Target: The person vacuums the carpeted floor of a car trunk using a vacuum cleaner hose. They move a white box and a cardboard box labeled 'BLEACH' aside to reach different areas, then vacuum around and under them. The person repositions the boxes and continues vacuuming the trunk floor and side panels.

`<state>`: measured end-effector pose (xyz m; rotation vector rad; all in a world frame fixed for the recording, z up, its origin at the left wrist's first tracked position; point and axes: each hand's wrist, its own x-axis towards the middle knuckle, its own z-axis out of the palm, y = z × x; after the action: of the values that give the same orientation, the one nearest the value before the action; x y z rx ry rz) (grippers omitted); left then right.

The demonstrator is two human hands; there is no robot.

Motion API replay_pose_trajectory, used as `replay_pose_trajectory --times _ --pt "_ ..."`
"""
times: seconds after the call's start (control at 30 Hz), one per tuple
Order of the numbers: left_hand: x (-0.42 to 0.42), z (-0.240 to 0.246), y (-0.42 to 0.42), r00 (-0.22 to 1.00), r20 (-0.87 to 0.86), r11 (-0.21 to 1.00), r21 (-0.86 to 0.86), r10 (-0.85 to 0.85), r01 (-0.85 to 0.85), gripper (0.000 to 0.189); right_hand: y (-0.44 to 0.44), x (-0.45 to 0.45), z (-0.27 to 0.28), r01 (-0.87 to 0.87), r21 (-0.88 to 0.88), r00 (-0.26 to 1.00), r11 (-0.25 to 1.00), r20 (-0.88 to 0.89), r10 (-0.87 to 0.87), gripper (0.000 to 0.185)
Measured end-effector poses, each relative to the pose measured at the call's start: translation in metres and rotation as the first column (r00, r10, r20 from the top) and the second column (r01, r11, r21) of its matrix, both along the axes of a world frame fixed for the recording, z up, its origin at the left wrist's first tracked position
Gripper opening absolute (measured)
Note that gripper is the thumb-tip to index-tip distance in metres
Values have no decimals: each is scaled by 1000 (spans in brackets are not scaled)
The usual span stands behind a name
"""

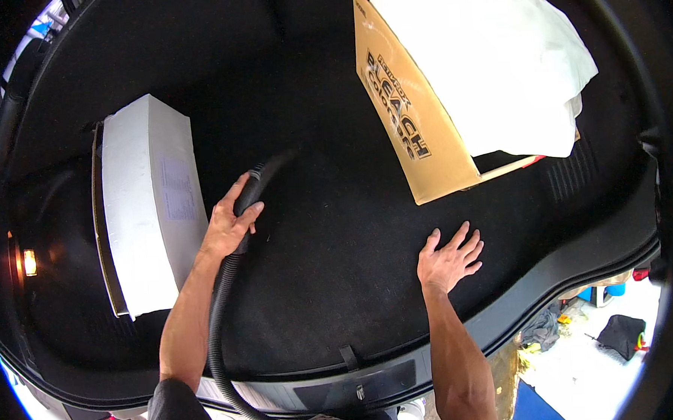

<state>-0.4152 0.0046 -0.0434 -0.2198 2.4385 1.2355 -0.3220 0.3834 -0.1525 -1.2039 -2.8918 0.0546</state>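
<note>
My left hand (224, 226) is wrapped around the black handle of a vacuum hose (250, 197). Its dark nozzle (278, 163) points away from me over the black carpet (327, 255) of a car trunk; the tip is blurred, and I cannot tell whether it touches the pile. From the handle the ribbed hose (218, 328) runs back over the trunk sill towards my body. My right hand (448, 259) rests on the carpet with fingers spread, holding nothing, just in front of a cardboard box (423, 133). Small pale specks lie on the carpet between my hands.
A long white box (133, 207) stands at the left, near a lit trunk lamp (30, 263). White wrapping (493, 62) bulges from the printed cardboard box at the back right. A fabric pull tab (348, 357) and the metal latch striker (360, 392) are at the near sill.
</note>
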Motion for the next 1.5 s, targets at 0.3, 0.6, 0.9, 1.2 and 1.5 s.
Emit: replay_pose_trajectory --times 0.3,0.6,0.9,1.2,1.5 --pt "-18 6 25 985 -158 997 63 62 -53 74 -1 -2 4 10 7 1000 1000 20 -10 79" --pt "-72 -4 62 977 -87 980 -51 -196 192 79 0 -1 3 16 6 999 1000 42 -16 78" --pt "-31 -20 24 952 77 928 257 -298 270 77 1 0 -3 0 47 1000 999 14 -1 77" --pt "-72 -36 -14 956 -238 985 72 170 -158 78 -1 0 2 16 26 998 1000 67 -18 76" --pt "-130 -56 -14 805 -343 875 206 484 -438 79 -1 1 -3 2 91 999 996 35 -5 74"
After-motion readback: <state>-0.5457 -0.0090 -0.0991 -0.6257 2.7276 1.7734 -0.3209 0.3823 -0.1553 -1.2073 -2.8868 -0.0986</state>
